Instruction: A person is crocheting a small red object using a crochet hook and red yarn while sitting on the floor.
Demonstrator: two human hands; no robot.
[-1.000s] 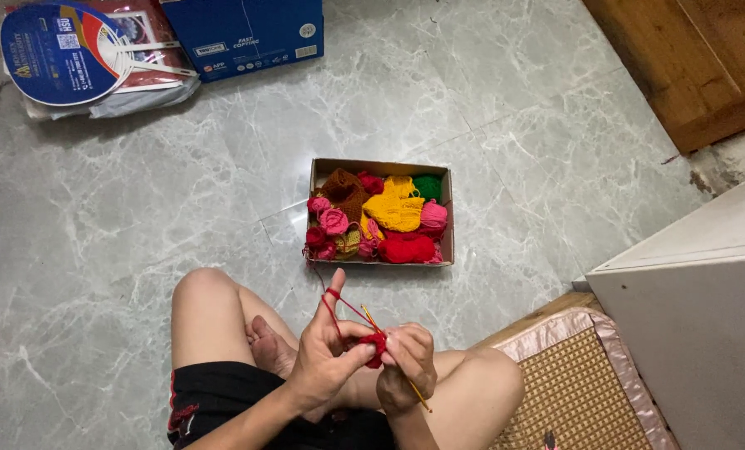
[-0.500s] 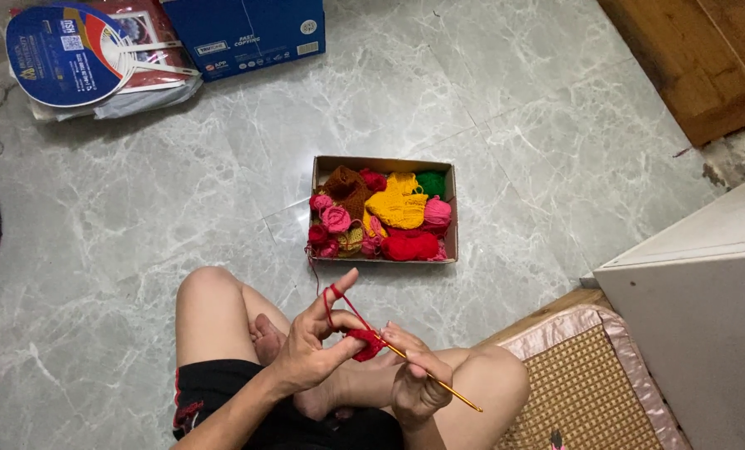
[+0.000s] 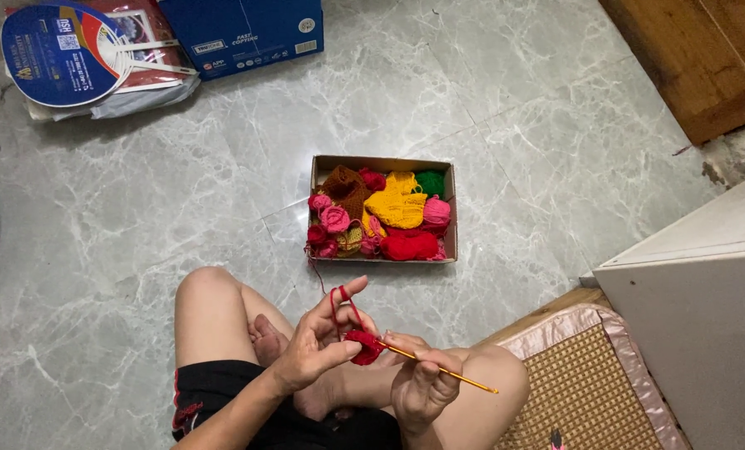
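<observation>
I am pinching red crochet piece (image 3: 362,347) in left hand (image 3: 318,346), yarn (image 3: 337,302) looping over its forefinger, right hand (image 3: 422,385) gripping orange hook (image 3: 439,370), yarn box (image 3: 384,163) lying beyond both hands

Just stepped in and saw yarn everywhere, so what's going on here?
A person sits cross-legged on the marble floor, crocheting. The left hand pinches a small red crochet piece, with red yarn looped over its raised index finger. The right hand holds an orange crochet hook whose tip meets the piece. Ahead lies an open cardboard box filled with colourful yarn and crocheted bits.
</observation>
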